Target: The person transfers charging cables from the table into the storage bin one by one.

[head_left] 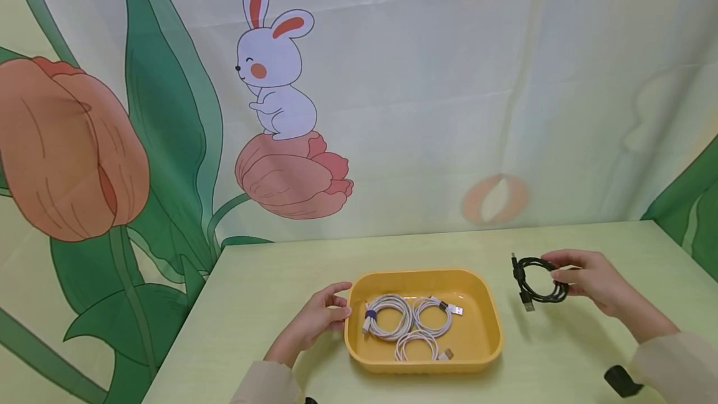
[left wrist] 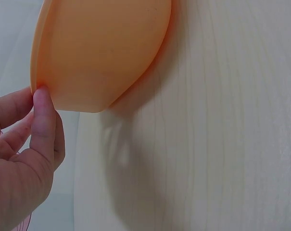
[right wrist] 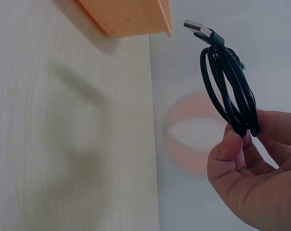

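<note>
My right hand (head_left: pixel 589 282) pinches a coiled black USB cable (head_left: pixel 552 298) above the table, to the right of a yellow tray (head_left: pixel 488 329). In the right wrist view the cable's coil (right wrist: pixel 241 91) hangs between thumb and fingers, its metal USB plug (right wrist: pixel 193 26) pointing toward the tray. At the tray's left side, my left hand (head_left: pixel 316 317) grips the rim with thumb and fingertips, which the left wrist view shows close up on the tray wall (left wrist: pixel 102 53). Inside the tray lie three coiled white cables: one with a dark blue tie (head_left: pixel 370 314), one with a black tie (head_left: pixel 443 306), another nearer the front (head_left: pixel 412 334).
The pale wooden table (head_left: pixel 269 285) carries the tray near its front. Behind it hangs a curtain (head_left: pixel 415 111) printed with tulips and a rabbit. A black object (head_left: pixel 622 381) sits at the right sleeve.
</note>
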The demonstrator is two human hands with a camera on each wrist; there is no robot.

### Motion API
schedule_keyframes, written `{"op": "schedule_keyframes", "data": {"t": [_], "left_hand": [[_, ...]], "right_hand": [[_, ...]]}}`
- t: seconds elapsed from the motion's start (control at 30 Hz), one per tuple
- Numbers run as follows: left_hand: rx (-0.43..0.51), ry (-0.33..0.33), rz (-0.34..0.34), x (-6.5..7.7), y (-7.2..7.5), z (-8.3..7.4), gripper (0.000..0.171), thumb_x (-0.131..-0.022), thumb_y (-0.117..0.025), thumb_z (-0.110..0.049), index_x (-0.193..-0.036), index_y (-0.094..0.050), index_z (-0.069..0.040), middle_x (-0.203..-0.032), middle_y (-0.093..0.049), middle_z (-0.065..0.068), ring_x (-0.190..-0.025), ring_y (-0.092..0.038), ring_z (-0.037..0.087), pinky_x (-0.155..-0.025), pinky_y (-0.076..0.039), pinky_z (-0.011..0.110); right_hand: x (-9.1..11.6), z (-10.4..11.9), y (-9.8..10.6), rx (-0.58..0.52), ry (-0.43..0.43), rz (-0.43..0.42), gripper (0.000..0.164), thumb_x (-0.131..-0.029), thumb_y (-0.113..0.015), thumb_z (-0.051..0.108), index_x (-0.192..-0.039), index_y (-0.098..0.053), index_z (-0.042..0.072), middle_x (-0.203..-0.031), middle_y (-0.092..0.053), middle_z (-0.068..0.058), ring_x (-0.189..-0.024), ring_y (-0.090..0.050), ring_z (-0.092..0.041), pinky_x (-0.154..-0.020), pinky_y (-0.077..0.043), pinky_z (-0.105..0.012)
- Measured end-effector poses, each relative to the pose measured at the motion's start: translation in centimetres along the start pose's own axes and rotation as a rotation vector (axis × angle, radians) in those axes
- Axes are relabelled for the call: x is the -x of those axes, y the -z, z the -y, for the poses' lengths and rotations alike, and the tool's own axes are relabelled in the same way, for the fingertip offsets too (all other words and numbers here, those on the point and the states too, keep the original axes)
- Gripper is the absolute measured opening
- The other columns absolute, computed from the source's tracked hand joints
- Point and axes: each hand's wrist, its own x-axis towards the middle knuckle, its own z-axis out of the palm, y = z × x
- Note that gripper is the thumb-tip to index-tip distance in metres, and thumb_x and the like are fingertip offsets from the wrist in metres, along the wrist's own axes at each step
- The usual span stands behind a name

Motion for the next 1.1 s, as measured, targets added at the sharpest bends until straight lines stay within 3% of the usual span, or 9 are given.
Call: {"op": "schedule_keyframes", "data": {"t": [0.23,0.5,1.1], "left_hand": [[-0.002,0.001,-0.007,0.1,-0.1,0.0,0.050,-0.084,-0.055,-0.003,-0.131,-0.039,-0.008,-0.093,-0.047,0.006,-0.074,-0.050,0.012,-0.069,-0.051,0.029],[-0.004,0.008,-0.014,0.3,-0.2,-0.1,0.050,-0.084,-0.056,-0.003,-0.131,-0.039,-0.008,-0.093,-0.047,0.006,-0.074,-0.050,0.012,-0.069,-0.051,0.029],[0.006,-0.002,-0.002,0.3,-0.1,-0.1,0.051,-0.084,-0.056,-0.003,-0.132,-0.038,-0.008,-0.093,-0.047,0.006,-0.073,-0.050,0.012,-0.067,-0.051,0.029]], "right_hand": [[-0.4,0.2,-1.0,0.036,0.005,0.005,0.029,-0.083,-0.058,0.008,-0.111,-0.057,0.002,-0.089,-0.054,0.020,-0.072,-0.051,-0.002,-0.060,-0.049,-0.025],[-0.7,0.1,-2.1,0.034,-0.005,0.030,0.041,-0.082,-0.057,0.006,-0.117,-0.047,-0.012,-0.090,-0.056,0.017,-0.071,-0.050,-0.003,-0.059,-0.049,-0.025],[-1.1,1.2,-3.4,0.073,-0.003,0.087,0.043,-0.082,-0.056,0.006,-0.120,-0.045,-0.010,-0.098,-0.057,0.000,-0.068,-0.053,-0.004,-0.057,-0.048,-0.025]]}}
